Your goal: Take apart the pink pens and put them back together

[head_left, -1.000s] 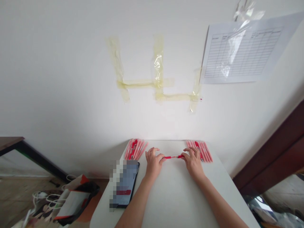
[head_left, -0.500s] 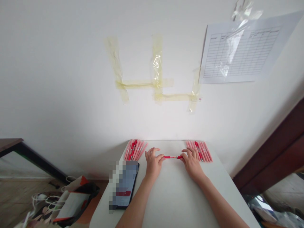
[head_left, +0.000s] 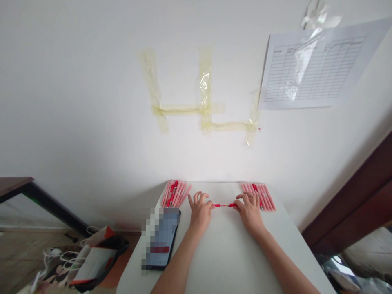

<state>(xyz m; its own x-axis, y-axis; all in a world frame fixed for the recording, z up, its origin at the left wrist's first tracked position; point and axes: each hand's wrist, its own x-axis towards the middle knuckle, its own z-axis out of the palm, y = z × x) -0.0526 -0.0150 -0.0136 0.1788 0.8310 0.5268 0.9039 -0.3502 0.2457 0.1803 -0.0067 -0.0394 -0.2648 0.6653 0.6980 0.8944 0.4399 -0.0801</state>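
Over the white table (head_left: 225, 249), a red pen (head_left: 224, 205) is stretched level between my two hands, with red at both ends and a thinner pale middle. My left hand (head_left: 200, 212) pinches its left end between thumb and index finger, the other fingers raised. The right end is pinched the same way by my right hand (head_left: 248, 212). Beyond my left hand lies a bunch of pink and red pens (head_left: 175, 194). A second row of pink pens (head_left: 266, 197), with a red one among them, lies just past my right hand.
A phone (head_left: 162, 241), partly pixelated, lies on the table's left side. The white wall (head_left: 107, 102) rises behind, with yellowed tape (head_left: 180, 110) and a printed sheet (head_left: 306, 73). Bags and cables (head_left: 92, 261) are on the floor at left; a dark red wooden piece (head_left: 352, 204) stands at right.
The view has shifted slightly. My hands and the pen have come a little nearer to me, and both hands keep their pinch.
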